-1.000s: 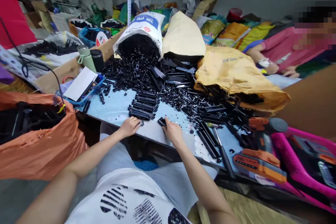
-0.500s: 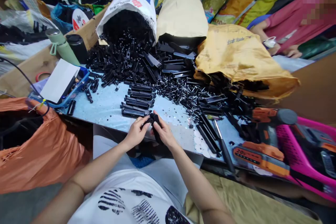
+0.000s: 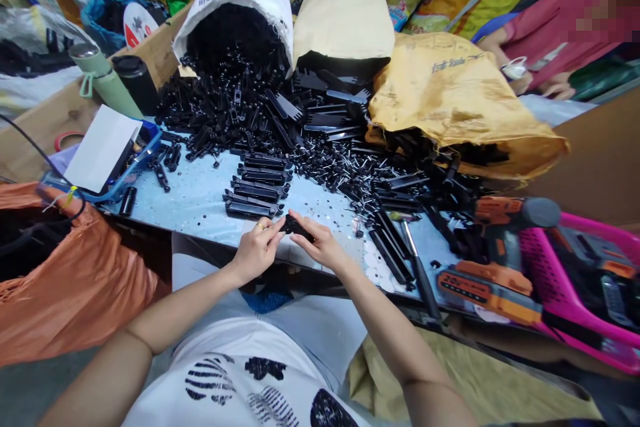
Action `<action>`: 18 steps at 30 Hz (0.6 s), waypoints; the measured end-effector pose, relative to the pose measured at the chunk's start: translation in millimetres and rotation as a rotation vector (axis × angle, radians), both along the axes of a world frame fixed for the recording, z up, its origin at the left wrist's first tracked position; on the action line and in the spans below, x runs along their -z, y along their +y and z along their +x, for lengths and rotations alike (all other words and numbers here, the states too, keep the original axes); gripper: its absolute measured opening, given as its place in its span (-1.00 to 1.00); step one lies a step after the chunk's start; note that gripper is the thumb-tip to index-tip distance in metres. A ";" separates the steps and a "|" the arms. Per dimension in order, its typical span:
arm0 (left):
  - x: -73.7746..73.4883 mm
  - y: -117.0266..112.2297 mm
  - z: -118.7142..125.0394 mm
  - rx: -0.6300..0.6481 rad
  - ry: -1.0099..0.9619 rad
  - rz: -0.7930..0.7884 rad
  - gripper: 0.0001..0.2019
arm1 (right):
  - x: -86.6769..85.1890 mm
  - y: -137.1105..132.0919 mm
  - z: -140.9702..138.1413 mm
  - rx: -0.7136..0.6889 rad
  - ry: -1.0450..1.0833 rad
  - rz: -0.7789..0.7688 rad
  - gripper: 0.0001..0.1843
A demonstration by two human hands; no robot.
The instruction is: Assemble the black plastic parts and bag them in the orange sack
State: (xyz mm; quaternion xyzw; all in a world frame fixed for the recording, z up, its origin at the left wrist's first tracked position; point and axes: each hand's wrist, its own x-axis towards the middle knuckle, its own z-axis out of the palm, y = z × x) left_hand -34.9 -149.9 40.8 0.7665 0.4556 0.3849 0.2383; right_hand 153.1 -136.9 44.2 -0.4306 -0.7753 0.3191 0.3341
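Observation:
Near the table's front edge, my left hand (image 3: 256,250) and my right hand (image 3: 320,240) hold a black plastic part (image 3: 296,227) between them. The fingers of both hands are closed around it and cover much of its shape. A ring shows on a left finger. Just beyond my left hand lies a row of long black assembled pieces (image 3: 256,193), set side by side. Behind them spreads a heap of small black parts (image 3: 220,107). Many small pins (image 3: 335,170) are scattered right of the row.
A white sack (image 3: 240,7), a cream sack (image 3: 343,7) and a yellow bag (image 3: 450,93) stand behind. At right are a hammer (image 3: 420,267), a cordless drill (image 3: 500,280) and a pink basket (image 3: 575,320). A blue tray (image 3: 100,193) sits left. Another person (image 3: 545,47) is at far right.
The black part has turned from pointing down towards me to lying flatter between my hands. My right hand has swung with it. The whole view has shifted slightly.

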 end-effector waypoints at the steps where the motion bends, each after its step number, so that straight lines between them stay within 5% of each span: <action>1: -1.1 -0.3 4.0 -0.026 -0.042 0.027 -0.64 | 0.6 -2.0 -4.9 0.030 0.022 -0.003 -0.43; 5: -7.1 -1.2 18.6 -0.193 -0.255 0.175 -0.62 | 8.6 -15.0 -33.3 0.265 0.190 0.000 -0.43; 11: -9.7 8.5 7.5 0.003 -0.277 0.207 -0.67 | 20.9 -28.2 -52.0 0.333 0.234 -0.011 -0.37; 18: 6.0 -0.7 11.1 -0.090 -0.280 0.173 -0.63 | 25.1 -33.1 -63.7 0.407 0.269 0.054 -0.41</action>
